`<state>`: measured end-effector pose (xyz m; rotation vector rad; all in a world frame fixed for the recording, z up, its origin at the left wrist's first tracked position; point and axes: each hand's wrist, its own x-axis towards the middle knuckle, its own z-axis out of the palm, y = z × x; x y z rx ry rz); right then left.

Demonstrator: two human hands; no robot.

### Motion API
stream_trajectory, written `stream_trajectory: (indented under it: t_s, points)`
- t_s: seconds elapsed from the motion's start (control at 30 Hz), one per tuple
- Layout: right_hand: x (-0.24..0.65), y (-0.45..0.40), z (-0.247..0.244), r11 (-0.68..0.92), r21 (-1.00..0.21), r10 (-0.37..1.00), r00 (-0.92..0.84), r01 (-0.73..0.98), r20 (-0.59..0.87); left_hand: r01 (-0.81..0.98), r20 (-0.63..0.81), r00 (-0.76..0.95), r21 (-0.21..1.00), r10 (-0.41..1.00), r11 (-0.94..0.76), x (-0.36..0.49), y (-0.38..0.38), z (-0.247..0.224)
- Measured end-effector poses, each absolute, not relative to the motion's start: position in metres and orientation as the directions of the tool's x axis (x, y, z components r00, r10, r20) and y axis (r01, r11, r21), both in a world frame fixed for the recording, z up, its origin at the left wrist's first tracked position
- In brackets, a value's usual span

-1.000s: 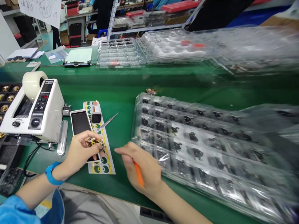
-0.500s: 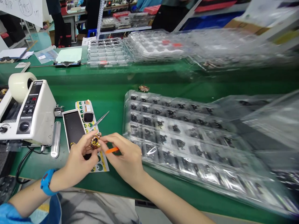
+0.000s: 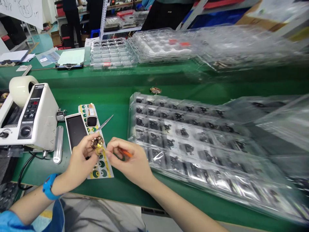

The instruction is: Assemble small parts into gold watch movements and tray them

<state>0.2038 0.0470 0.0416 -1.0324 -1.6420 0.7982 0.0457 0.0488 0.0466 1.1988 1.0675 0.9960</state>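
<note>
Your left fingers (image 3: 88,137) grasp the small round gold-and-black part (image 3: 97,142); your right fingers (image 3: 113,143) curl around the orange stick-like tool (image 3: 126,153).

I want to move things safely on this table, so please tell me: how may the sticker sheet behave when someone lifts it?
The sheet looks thin and flat, so it will probably bend easily and feel light. The square part seems to rest on it, so that may slide off if the sheet tilts.

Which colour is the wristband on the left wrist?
The wristband is bright blue, seen best in the head view.
</note>
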Motion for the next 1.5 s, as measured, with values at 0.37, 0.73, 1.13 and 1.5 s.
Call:
stream_trajectory:
  t_s: [0.37, 0.73, 1.13, 1.5]
  points:
    - [0.191, 0.040, 0.021, 0.593, -0.573, 0.801, -0.485, 0.565, 0.351, -0.346, -0.143, -0.028, 0.930, 0.989, 0.125, 0.020, 0.069, 0.070]
    - [0.363, 0.040, 0.040, 0.215, -0.328, 0.886, -0.043, 0.920, 0.461, -0.326, -0.209, -0.098, 0.930, 0.973, 0.167, 0.019, 0.065, 0.074]
    - [0.444, 0.111, 0.053, 0.143, -0.160, 0.986, -0.126, 0.977, 0.107, -0.325, -0.308, -0.035, 0.903, 0.951, 0.280, 0.026, 0.069, 0.057]
    - [0.438, 0.146, 0.025, 0.343, -0.350, 0.928, -0.255, 0.872, 0.272, -0.306, -0.302, 0.128, 0.894, 0.945, 0.327, 0.030, 0.064, 0.062]
